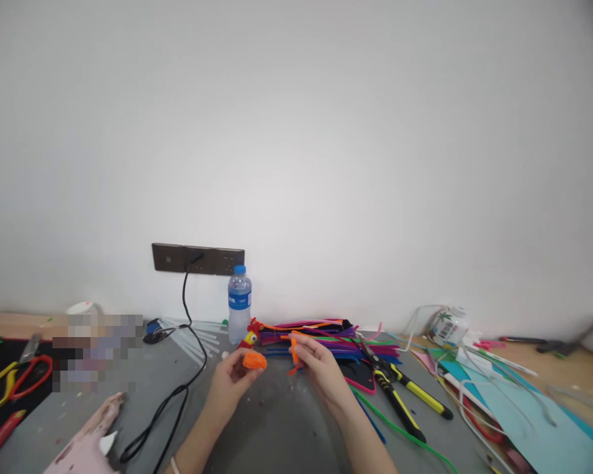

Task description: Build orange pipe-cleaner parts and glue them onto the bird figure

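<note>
Orange coil point(254, 360) in left grip point(232, 376)

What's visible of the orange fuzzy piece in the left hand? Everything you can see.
The orange fuzzy piece is a small, rounded, bright orange lump, looking like coiled pipe cleaner, though the winding is too small to make out. It sits pinched at the fingertips of the left hand, held just above the grey table. The right hand holds a separate orange pipe cleaner beside it, not touching.
</note>
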Action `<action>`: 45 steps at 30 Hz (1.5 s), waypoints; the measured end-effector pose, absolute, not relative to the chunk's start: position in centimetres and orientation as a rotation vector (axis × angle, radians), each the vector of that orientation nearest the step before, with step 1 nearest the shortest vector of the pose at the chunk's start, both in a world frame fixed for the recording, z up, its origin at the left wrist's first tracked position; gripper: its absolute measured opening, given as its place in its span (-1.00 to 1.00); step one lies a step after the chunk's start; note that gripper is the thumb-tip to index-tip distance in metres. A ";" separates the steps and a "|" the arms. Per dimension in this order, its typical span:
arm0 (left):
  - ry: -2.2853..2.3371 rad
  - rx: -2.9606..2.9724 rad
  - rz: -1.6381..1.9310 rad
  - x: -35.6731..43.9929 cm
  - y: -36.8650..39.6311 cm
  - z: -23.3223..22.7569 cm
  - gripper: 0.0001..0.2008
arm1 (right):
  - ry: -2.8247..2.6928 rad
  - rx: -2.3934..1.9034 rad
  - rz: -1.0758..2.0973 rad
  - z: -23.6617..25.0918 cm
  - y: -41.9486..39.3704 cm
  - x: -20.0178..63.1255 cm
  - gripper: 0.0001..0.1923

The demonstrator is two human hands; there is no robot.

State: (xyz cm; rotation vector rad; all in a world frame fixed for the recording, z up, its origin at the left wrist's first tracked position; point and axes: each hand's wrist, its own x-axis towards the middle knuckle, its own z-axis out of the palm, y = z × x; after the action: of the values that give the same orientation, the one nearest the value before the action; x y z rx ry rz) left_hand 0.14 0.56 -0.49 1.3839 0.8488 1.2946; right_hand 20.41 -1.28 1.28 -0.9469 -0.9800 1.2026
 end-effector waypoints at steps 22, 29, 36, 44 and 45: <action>0.696 1.389 1.141 0.6 0.0 -0.4 -0.80 | -0.893 -0.870 1.328 2.9 -2.6 19.1 -0.64; 0.695 1.381 1.143 0.6 -0.1 -0.4 -0.80 | -0.964 -0.879 1.271 3.1 -2.7 18.9 -0.63; 0.677 1.352 1.141 0.6 0.1 -0.5 -0.80 | -0.990 -0.857 1.277 2.5 -2.7 18.8 -0.64; 0.694 1.346 1.149 0.5 0.2 -0.9 -0.78 | -0.929 -0.898 1.368 2.9 -2.7 19.1 -0.59; 0.695 1.348 1.153 0.5 0.2 -1.0 -0.78 | -0.920 -0.908 1.376 3.0 -2.7 19.2 -0.58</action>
State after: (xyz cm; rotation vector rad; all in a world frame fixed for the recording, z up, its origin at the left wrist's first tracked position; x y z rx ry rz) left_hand 0.49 0.24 -0.97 1.3478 0.6951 1.1529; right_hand 19.19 -2.68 2.96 -0.9082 -0.9196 1.3756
